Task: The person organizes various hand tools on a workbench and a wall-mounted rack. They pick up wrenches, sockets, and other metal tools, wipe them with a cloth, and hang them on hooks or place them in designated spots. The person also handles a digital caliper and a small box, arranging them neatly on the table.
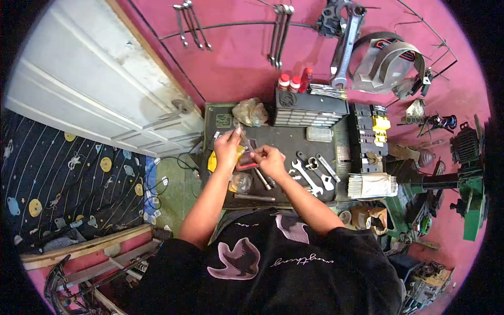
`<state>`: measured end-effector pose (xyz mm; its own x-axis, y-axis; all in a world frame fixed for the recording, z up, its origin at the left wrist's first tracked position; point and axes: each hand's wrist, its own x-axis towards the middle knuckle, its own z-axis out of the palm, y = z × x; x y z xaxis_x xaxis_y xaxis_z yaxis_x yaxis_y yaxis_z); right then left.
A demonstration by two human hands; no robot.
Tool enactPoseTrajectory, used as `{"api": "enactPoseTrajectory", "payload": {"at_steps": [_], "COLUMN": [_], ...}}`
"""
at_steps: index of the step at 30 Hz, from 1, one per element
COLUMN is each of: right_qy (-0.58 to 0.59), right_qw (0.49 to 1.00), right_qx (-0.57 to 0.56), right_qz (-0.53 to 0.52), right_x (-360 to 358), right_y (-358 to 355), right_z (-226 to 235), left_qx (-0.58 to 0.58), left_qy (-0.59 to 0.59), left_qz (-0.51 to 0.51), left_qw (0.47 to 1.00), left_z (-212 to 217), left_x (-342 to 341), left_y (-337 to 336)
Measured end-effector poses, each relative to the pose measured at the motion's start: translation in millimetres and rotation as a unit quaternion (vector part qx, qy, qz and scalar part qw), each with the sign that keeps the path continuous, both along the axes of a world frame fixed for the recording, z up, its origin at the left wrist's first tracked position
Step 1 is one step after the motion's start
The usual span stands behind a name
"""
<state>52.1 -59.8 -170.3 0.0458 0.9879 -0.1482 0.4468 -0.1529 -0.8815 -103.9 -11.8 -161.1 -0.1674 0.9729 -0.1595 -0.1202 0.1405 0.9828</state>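
Observation:
My left hand (227,150) and my right hand (270,160) are close together over the workbench (286,140), both closed on a thin, narrow, pale strip (244,137). It looks see-through, but I cannot make out its exact kind. The left fingers grip its far end; the right fingertips pinch its near end. Below the hands lie a red object (247,166), partly hidden, and a yellow piece (212,161) beside my left wrist. A clear plastic container (241,184) sits between my forearms. A metal socket tool (263,179) points toward me, and a slim rod (255,198) lies near the front edge.
Several wrenches (307,177) lie right of my right hand. A crumpled plastic bag (250,112) and a small-drawer cabinet (310,110) stand at the back. Black and yellow bins (370,131) and a stack of paper (371,186) are at the right. More wrenches (282,37) hang on the pink wall.

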Motion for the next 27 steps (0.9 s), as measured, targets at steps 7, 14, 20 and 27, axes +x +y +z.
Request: {"api": "enactPoseTrajectory", "payload": {"at_steps": [7,14,20,27], "right_qy": [0.189,0.116,0.051,0.05], "right_qw": [0.97,0.957,0.961,0.971], "right_qx": [0.154,0.263,0.262,0.218], "right_qz": [-0.014,-0.042,-0.077,-0.085], "right_x": [-74,-115,-139,-149], "right_y": [59,109,148,167], "right_z": [118,205,256,262], "left_qx": [0.215,0.335,0.33,0.294], "left_qy": [0.07,0.081,0.113,0.133], "left_qz": [0.015,0.045,0.058,0.04], "left_qw": [0.974,0.937,0.935,0.946], "left_z": [154,237,279,270], "left_x": [-38,-70,-87,-100], "left_y": [65,128,169,205]}}
